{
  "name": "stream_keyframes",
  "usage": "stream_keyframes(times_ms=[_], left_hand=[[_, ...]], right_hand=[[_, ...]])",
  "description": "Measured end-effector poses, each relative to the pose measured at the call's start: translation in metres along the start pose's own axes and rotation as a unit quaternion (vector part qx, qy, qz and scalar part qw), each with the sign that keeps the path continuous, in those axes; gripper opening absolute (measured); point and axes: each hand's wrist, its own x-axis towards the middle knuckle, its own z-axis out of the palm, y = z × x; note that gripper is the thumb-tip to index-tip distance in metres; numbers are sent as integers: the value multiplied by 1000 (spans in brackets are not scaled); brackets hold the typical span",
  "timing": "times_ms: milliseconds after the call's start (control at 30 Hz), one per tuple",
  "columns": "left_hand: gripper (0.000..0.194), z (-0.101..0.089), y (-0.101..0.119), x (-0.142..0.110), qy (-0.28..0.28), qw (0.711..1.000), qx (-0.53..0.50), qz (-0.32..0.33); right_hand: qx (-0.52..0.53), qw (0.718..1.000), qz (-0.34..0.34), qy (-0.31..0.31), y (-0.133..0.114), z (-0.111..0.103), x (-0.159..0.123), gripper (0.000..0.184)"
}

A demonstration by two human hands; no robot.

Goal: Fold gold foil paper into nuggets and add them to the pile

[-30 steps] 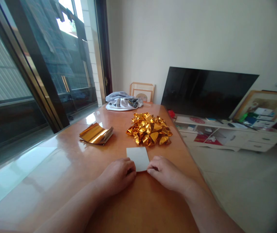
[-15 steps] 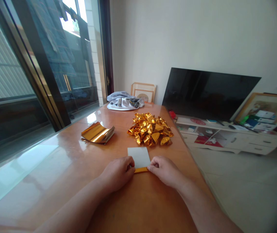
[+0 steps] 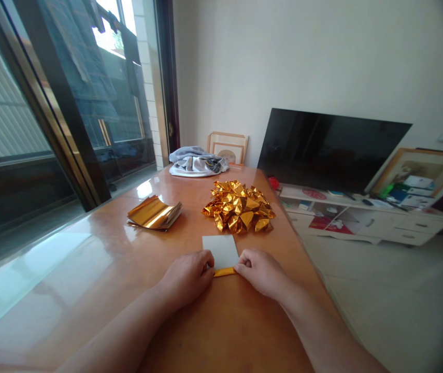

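Observation:
A sheet of gold foil paper [image 3: 220, 250] lies pale side up on the table, its near edge turned over into a narrow gold strip. At the left end of that strip, my left hand [image 3: 190, 274] is closed with thumb and fingers pinching the paper. My right hand [image 3: 260, 270] pinches the right end the same way. Just beyond the sheet rises a heap of folded gold foil pieces [image 3: 240, 207]. To the left of the heap sits a stack of gold foil sheets [image 3: 154, 213], slightly curled.
The glossy wooden table [image 3: 89, 290] has its right edge close to my right forearm. Bundled grey cloth [image 3: 196, 161] rests at the far end, near leaning picture frames [image 3: 227, 144]. A television [image 3: 330, 150] stands on a white cabinet [image 3: 384, 223] to the right.
The whole view has shifted very slightly. Both hands keep their pinch on the folded edge, and the sheet looks the same.

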Motion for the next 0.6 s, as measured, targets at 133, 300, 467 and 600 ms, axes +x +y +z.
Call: stream_keyframes(times_ms=[133,300,467,600], left_hand=[[5,0,1,1,2,1000,1,3],[7,-3,2,1,-7,1000,-3,-1],[17,-8,0,-1,-14,1000,-24,14],[31,-15,4,-3,-18,997,-29,65]], right_hand=[[-8,1000,-5,6,-2,0,0,16],[-18,1000,-3,7,-4,-1,-2,15],[-26,1000,12,9,-5,0,-4,13],[-42,999,-1,11,-8,-2,-6,12]])
